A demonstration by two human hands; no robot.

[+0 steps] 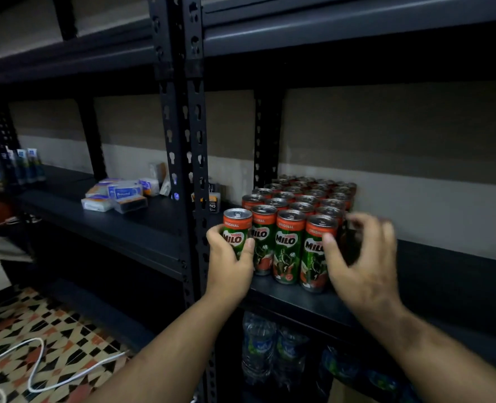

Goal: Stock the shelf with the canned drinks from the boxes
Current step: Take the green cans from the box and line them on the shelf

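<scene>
While the left hand (pixel 231 254) holds its grip round the leftmost front can (pixel 237 231), the block of cans (pixel 302 199) stands on the dark shelf (pixel 430 274). The right hand (pixel 361 254), blurred, has its grip wide and loose, thumb against the rightmost front can (pixel 318 251).

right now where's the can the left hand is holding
In the head view, the Milo can held by the left hand sits at the left end of the front row of cans, beside the black shelf upright.

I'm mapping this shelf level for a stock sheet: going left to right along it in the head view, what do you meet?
Small blue-labelled bottles → white and blue packets → black upright post → left hand gripping the end can → Milo cans → right hand.
</scene>
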